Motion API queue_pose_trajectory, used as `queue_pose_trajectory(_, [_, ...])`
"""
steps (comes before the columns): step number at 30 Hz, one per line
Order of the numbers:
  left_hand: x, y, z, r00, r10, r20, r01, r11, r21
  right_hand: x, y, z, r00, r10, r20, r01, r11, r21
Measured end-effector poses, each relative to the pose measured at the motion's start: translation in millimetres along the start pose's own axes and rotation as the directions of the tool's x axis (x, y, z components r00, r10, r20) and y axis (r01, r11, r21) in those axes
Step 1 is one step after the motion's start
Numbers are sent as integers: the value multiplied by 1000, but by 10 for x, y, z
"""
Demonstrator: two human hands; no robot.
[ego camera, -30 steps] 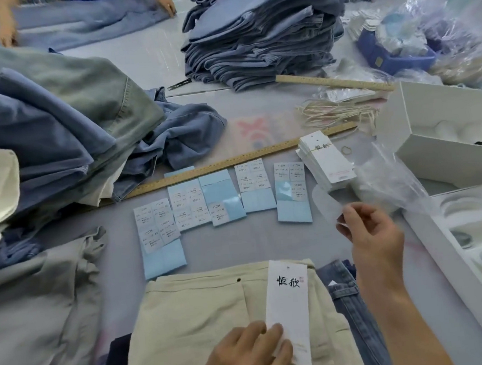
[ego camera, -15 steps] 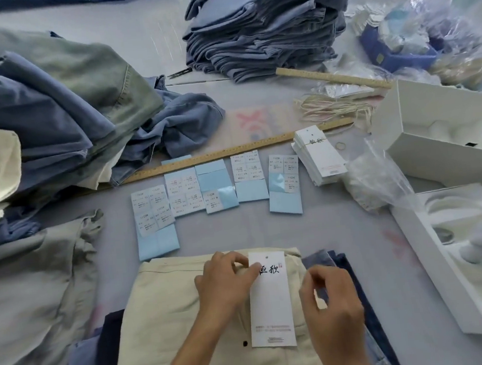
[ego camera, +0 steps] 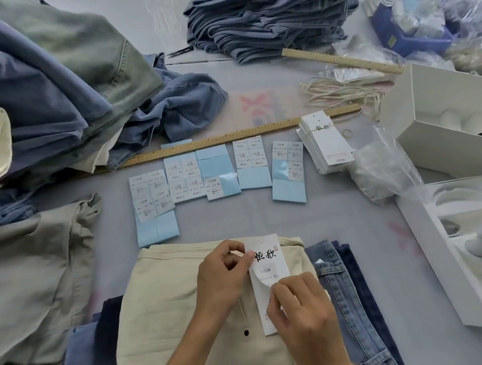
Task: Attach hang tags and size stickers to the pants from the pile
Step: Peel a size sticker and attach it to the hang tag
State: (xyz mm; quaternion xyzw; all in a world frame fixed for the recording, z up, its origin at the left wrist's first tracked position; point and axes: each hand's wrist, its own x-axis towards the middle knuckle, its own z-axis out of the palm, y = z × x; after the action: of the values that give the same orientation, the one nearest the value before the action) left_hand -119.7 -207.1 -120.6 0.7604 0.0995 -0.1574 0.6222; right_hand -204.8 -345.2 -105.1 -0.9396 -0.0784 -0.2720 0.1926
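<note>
Cream pants (ego camera: 174,300) lie folded at the near edge of the table, and a white hang tag (ego camera: 266,256) lies on them. My left hand (ego camera: 222,275) pinches the tag's upper left edge. My right hand (ego camera: 302,309) holds a curled white size sticker (ego camera: 262,279) against the middle of the tag; "XL" is printed on it. Several blue sheets of size stickers (ego camera: 218,175) lie in a row beyond the pants. A banded stack of hang tags (ego camera: 326,144) sits to their right.
A loose pile of pants (ego camera: 42,92) fills the left side and a folded denim stack (ego camera: 270,14) stands at the back. Two wooden rulers (ego camera: 229,139) cross the table. Strings (ego camera: 340,93), a plastic bag (ego camera: 382,165) and white boxes (ego camera: 445,115) crowd the right. Folded jeans (ego camera: 347,289) lie beside the cream pants.
My right hand came from the plastic bag area with a sticker and now holds it on the tag. My left hand moved up the tag to its top edge.
</note>
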Motion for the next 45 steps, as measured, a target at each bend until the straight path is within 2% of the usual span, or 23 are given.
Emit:
queue_pose_trajectory(9, [5,-19,-16,1000,7,25,-7,1000,28,-105,-46,44,989,-43,143,60,991,-118])
queue_pose_trajectory(13, [-17,17,-50,996,35,84,-42,996,79,-127,-55,2,980,-41,197,51,998,-48])
queue_pose_trajectory(15, [-60,14,-46,986,85,143,-115,970,215,-136,-60,-19,981,-4,193,-2,999,35])
queue_pose_trajectory(17, [-103,22,-35,978,141,153,-180,940,289,-107,-59,-31,978,158,136,-176,976,127])
queue_pose_trajectory(18, [-109,33,-41,978,144,150,-179,952,247,-57,-52,-46,948,297,118,-314,935,164])
queue_pose_trajectory(19, [-101,46,-55,980,125,154,-148,977,153,12,-39,-65,888,440,137,-459,867,192])
queue_pose_trajectory(21, [-66,91,-101,982,90,166,-78,994,-77,163,12,-93,751,597,282,-654,730,196])
queue_pose_trajectory(23, [-32,154,-147,986,92,138,-57,968,-243,311,79,-128,681,586,440,-724,630,281])
queue_pose_trajectory(26, [-10,237,-149,988,106,114,-64,943,-326,491,102,-145,601,502,621,-799,370,474])
queue_pose_trajectory(29, [-22,221,-72,985,82,152,-33,954,-298,555,91,-114,561,481,674,-811,158,563])
queue_pose_trajectory(31, [-24,186,-39,987,54,150,-7,955,-298,595,92,-129,539,467,701,-821,104,562])
queue_pose_trajectory(33, [-2,168,-7,989,47,138,-4,956,-294,641,179,-188,544,464,699,-818,107,566])
queue_pose_trajectory(34, [23,185,27,990,51,134,-10,957,-291,681,277,-232,569,494,657,-794,121,596])
queue_pose_trajectory(36, [104,248,155,988,58,141,-17,960,-279,784,591,-327,604,640,475,-727,199,657])
queue_pose_trajectory(39, [275,411,469,979,83,188,-35,968,-247,1018,1204,-441,584,797,156,-682,378,626])
queue_pose_trajectory(42, [453,587,830,961,101,259,-38,971,-238,1304,1870,-468,626,771,-116,-692,618,373])
queue_pose_trajectory(43, [514,639,947,956,103,273,-40,973,-227,1402,2073,-482,645,748,-158,-694,659,288])
queue_pose_trajectory(45, [635,727,1170,955,111,275,-55,977,-204,1534,2431,-486,666,735,-129,-727,678,111])
